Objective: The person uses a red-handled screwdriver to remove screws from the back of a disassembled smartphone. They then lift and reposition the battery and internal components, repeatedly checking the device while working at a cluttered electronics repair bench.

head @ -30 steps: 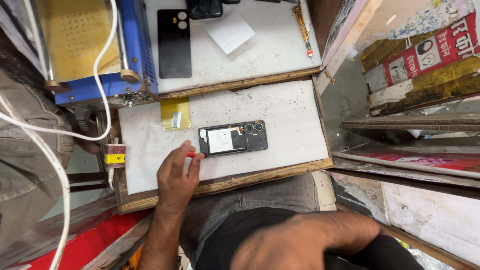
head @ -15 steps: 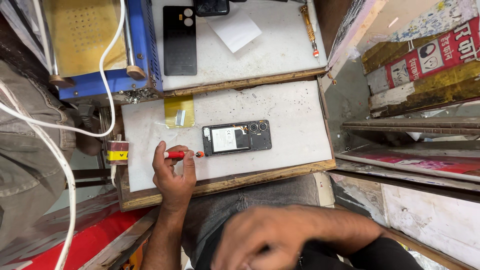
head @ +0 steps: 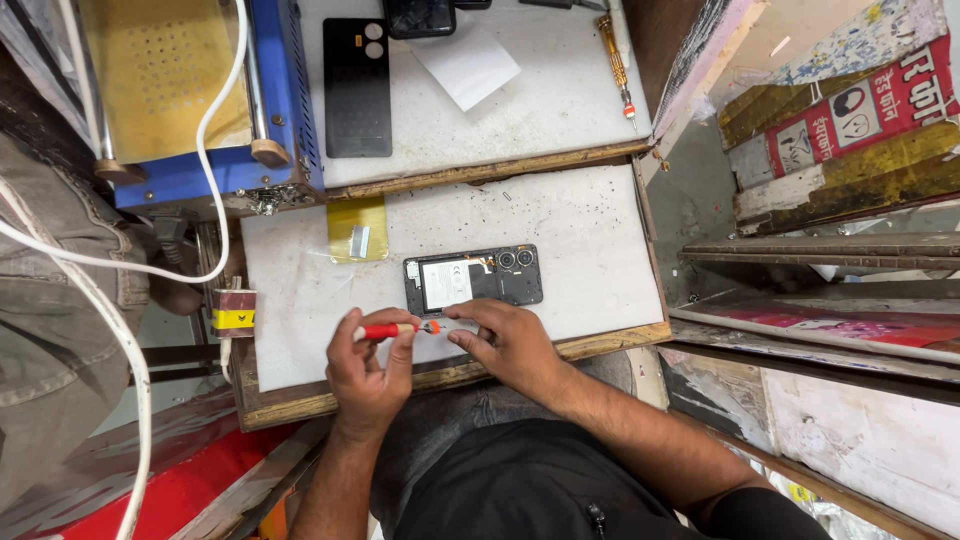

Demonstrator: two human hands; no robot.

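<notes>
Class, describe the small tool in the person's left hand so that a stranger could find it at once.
Start at the white work board and find the opened phone lying on it. Just below its lower left corner, the left hand pinches a small screwdriver; unlike the yellow-handled one higher up, its handle is red.

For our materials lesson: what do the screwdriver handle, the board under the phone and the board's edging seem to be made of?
Screwdriver handle: likely plastic, for its smooth, bright red look.
Board: a white, matt sheet, scuffed and specked; perhaps laminate or painted wood, unclear which.
Edging: wood, brown, worn and unpainted, with grain showing.
</notes>
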